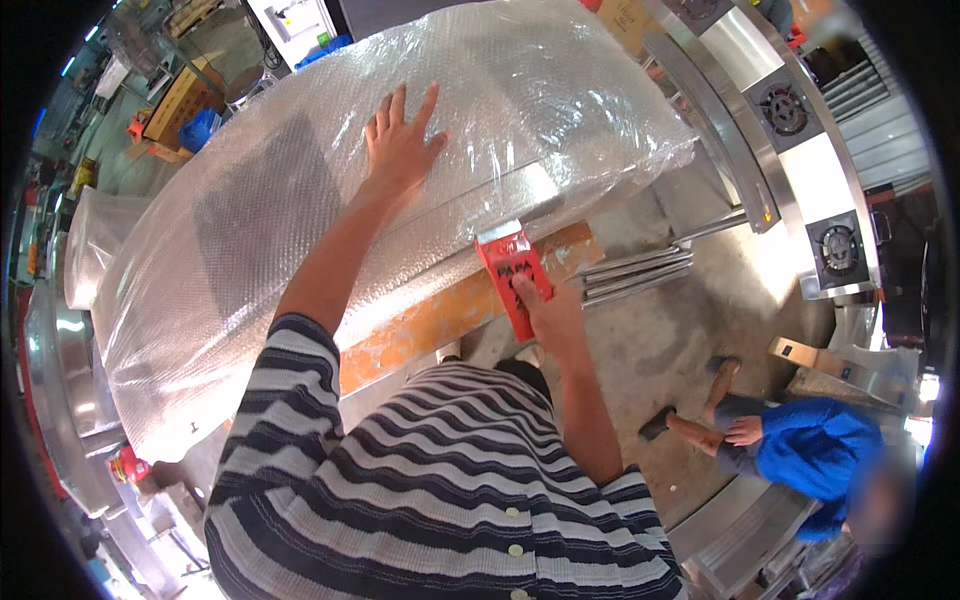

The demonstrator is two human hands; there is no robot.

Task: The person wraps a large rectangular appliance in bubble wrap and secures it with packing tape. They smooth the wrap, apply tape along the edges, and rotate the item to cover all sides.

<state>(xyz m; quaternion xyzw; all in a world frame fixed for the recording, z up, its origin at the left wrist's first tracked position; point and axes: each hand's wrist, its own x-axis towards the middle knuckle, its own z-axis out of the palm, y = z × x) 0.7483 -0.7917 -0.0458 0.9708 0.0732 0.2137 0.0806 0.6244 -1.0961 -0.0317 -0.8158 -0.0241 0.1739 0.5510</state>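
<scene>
A large, flat-topped piece in bubble wrap (440,100) lies before me; metal glints through the plastic. My left hand (403,145) rests flat on top of it, fingers spread and nothing held. At its near edge, my right hand (550,312) grips a red box-like object (510,272) with dark print on its face and a pale, shiny upper end. That end is close to the wrap's edge; I cannot tell whether it touches. The thumb lies across the red face, while the other fingers are hidden behind it.
Orange-brown worn board (420,335) runs below the wrapped piece. Metal bars (640,275) stick out to the right. A steel stove counter with gas burners (838,247) stands at the right. A person in a blue top (820,445) is at the lower right.
</scene>
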